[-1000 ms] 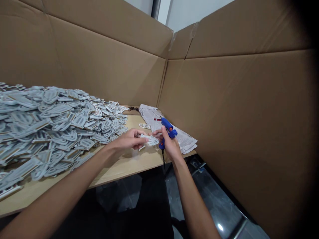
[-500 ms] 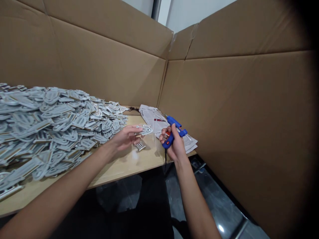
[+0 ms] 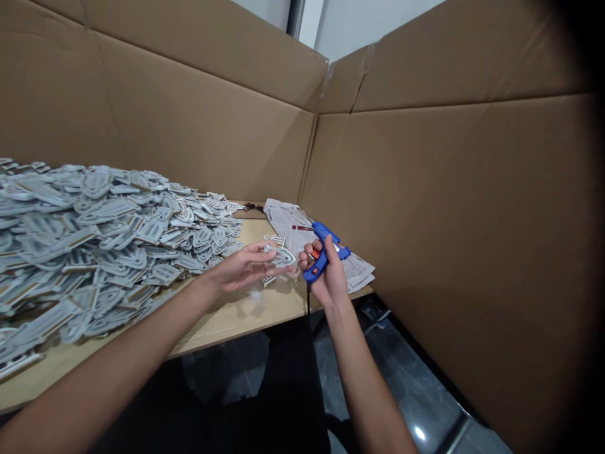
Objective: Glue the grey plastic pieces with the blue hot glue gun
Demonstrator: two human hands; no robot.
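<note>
My left hand (image 3: 246,265) pinches a small white-grey flat piece with a rounded end and slots (image 3: 282,256), held above the table. My right hand (image 3: 331,271) is wrapped round a blue glue gun (image 3: 321,260) with an orange trigger and a red switch; its nozzle points up and away, and a black cord hangs from the handle. The fingers of both hands are close together, with the piece just left of the gun. Below and behind my left hand, two small slotted pieces lie on the table, one (image 3: 274,240) beyond the fingers, the other (image 3: 268,280) partly hidden by them.
A large heap of similar white-grey pieces (image 3: 108,233) covers the left of the wooden table (image 3: 222,321). Newspaper (image 3: 288,233) with a dark red pen-like object (image 3: 302,227) on it lies behind the gun. Tall cardboard walls (image 3: 212,120) stand behind and at the right.
My left hand has moved slightly right and turned, its fingers stretched further under the piece. The glue gun in my right hand has shifted a little left.
</note>
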